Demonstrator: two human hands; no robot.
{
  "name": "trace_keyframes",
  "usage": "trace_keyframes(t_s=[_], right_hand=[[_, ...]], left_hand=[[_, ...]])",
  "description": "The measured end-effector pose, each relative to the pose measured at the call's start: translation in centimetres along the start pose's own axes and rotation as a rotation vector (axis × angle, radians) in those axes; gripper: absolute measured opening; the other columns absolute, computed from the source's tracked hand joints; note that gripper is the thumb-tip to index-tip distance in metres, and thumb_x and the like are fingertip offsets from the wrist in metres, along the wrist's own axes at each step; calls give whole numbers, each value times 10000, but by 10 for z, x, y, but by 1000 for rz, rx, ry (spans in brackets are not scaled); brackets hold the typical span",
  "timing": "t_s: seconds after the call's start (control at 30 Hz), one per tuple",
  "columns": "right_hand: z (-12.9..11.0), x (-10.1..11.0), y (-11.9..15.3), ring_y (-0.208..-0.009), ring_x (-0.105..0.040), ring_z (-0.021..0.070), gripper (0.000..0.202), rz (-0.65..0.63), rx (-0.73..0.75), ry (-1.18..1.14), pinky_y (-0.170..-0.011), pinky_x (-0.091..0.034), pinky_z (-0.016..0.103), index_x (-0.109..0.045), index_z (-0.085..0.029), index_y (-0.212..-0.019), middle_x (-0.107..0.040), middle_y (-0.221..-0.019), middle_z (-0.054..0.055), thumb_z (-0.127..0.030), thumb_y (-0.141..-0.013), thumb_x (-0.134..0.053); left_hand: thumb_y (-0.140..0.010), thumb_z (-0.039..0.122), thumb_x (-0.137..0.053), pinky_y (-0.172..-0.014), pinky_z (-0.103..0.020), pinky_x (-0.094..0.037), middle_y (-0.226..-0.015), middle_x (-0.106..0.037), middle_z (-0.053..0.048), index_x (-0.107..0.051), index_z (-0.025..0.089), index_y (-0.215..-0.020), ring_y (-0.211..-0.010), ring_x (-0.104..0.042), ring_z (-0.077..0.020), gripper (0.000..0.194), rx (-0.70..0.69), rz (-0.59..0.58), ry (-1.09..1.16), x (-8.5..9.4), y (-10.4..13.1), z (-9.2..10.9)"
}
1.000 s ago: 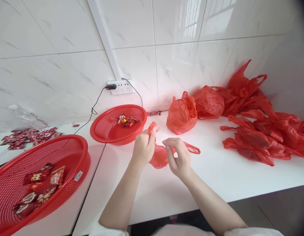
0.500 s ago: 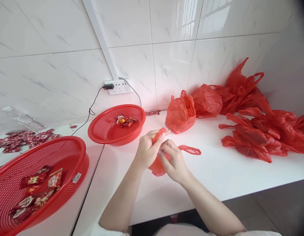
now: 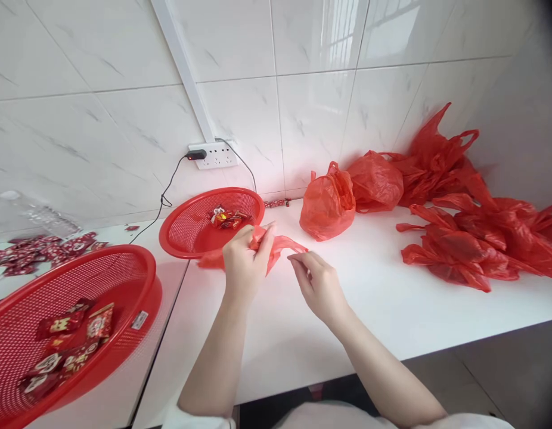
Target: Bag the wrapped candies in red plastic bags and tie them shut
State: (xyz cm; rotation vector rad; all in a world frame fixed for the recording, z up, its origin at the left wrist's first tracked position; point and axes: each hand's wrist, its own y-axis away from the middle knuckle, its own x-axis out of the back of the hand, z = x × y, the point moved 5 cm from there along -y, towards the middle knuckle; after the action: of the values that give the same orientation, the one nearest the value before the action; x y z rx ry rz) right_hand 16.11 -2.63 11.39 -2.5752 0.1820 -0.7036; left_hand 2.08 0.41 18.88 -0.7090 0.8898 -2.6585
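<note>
A thin red plastic bag (image 3: 276,245) is gathered in my left hand (image 3: 244,262), fingers closed around it and thumb pointing up. Part of the bag hangs out on the left, in front of the smaller basket's rim. One narrow strip of it stretches right to my right hand (image 3: 318,280), whose thumb and fingers are pinched together at its end; the exact grip is partly hidden. Both hands are held over the white table (image 3: 276,339). Behind the left hand stands a small red basket (image 3: 186,235) with several wrapped candies (image 3: 231,218) inside.
A larger red basket (image 3: 144,268) with wrapped snacks (image 3: 61,325) stands at the left. Behind it lie dark red packets (image 3: 28,253) and a clear bottle (image 3: 52,219). Filled red bags (image 3: 328,205) and a heap of red bags (image 3: 468,244) occupy the right. A cable (image 3: 168,190) runs from a wall socket.
My left hand has moved left with the bag, which swings out toward the small basket. My hands are farther apart, with a strip of bag drawn between them.
</note>
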Motion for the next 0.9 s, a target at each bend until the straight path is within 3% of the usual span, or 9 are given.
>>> trace_keyframes(t_s=[0.07, 0.13, 0.27, 0.47, 0.6, 0.7, 0.8, 0.9], right_hand=[[-18, 8, -1, -947, -633, 185, 227, 89, 210, -126, -833, -492, 325, -617, -213, -1053, -669, -1025, 81, -191, -973, -407], [-25, 10, -2, -1036, -612, 178, 247, 113, 303, -226, -902, -477, 336, -598, -232, -1073, -656, -1084, 71, -140, -972, -393], [-16, 4, -2, -1005, -606, 168, 228, 119, 247, -310, -880, -479, 328, -581, -232, -1065, -643, -1051, 56, -137, -974, -395], [4, -5, -2, -815, -603, 161, 165, 174, 120, -227, -740, -491, 312, -561, -211, -959, -635, -893, 33, -156, -957, -406], [9, -2, 5, -901, -623, 177, 166, 289, 141, -291, -783, -511, 342, -569, -218, -949, -639, -953, 49, -135, -941, -425], [4, 7, 14, -975, -633, 184, 201, 416, 260, -340, -847, -511, 374, -565, -228, -914, -635, -1022, 57, -92, -934, -418], [0, 2, 13, -992, -648, 180, 228, 216, 278, -319, -849, -513, 357, -551, -239, -965, -665, -1042, 56, -94, -951, -375], [7, -9, 3, -958, -660, 172, 200, -31, 114, -284, -809, -516, 320, -526, -230, -988, -682, -999, 54, -144, -966, -347]], left_hand=[[-784, 267, -698, -787, -262, -509, -804, -718, -23, -772, 192, -852, -811, -667, -170, 126, 69, -59, 77, -4, -1, -5], [-742, 274, -739, -817, -278, -520, -855, -732, -36, -770, 188, -835, -864, -676, -189, 131, 177, -158, 207, -11, -1, -11], [-719, 343, -769, -777, -296, -534, -834, -728, -55, -773, 173, -865, -851, -666, -201, 224, 379, -314, 452, -24, 2, -24], [-641, 279, -838, -606, -221, -481, -624, -624, 26, -754, 190, -952, -597, -577, -94, 334, 623, -473, 811, -52, 11, -42], [-640, 273, -835, -658, -239, -499, -771, -710, -33, -757, 166, -954, -685, -623, -121, 341, 647, -478, 780, -57, 13, -45], [-687, 327, -798, -631, -239, -496, -915, -738, -81, -755, 162, -990, -765, -649, -160, 347, 599, -471, 695, -51, 15, -41], [-747, 412, -734, -454, -200, -395, -918, -737, -87, -749, 174, -1040, -641, -606, -126, 377, 581, -475, 594, -43, 20, -40], [-767, 441, -705, -356, -179, -275, -981, -731, -94, -742, 196, -1075, -528, -521, -74, 396, 590, -416, 489, -30, 28, -45]])
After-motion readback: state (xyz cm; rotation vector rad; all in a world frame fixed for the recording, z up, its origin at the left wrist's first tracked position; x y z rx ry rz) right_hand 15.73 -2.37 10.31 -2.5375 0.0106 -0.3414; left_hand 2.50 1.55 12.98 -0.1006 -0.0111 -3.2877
